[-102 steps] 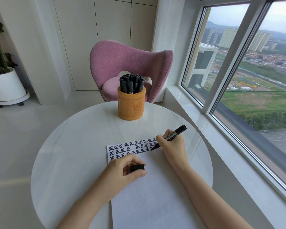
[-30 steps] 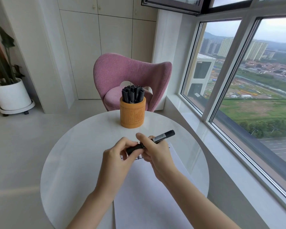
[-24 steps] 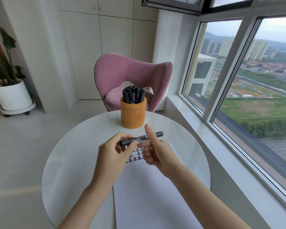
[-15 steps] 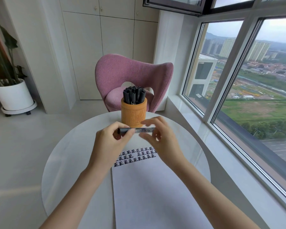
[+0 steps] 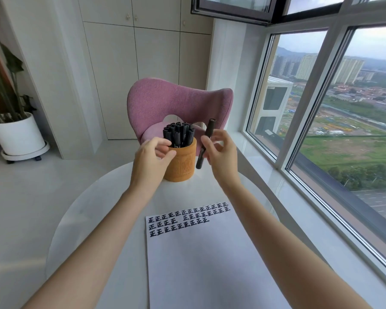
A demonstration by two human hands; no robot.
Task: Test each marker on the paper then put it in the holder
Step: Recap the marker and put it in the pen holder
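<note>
Since the marker (image 5: 206, 142) is capped and upright just right of the holder (image 5: 183, 163), this cycle looks nearly done: test mark made, drop-in not yet.

- Right hand (image 5: 221, 152): pinches the marker mid-barrel. Top end sits above the holder rim, bottom end beside the holder wall. Not inside.
- Left hand (image 5: 152, 159): fingers curled on the holder's left rim, thumb on its front wall, so it grips the holder. Can't tell if it also touches a pen.
- Paper (image 5: 210, 264): on the table (image 5: 87, 219) on the near side of the holder, with three rows of test marks, third row short.
- Packed markers (image 5: 178, 134) fill the holder. No loose ones show around it, so which are tested can't be told. My guess is most are.

Delta vs 0.5 s ago: both hands held the marker level in front of the holder. Now the left has let go and moved onto the holder, and the right has swung the marker upright. Vs 3.4 s ago: the right hand was writing on the paper, cap in the left hand.
</note>
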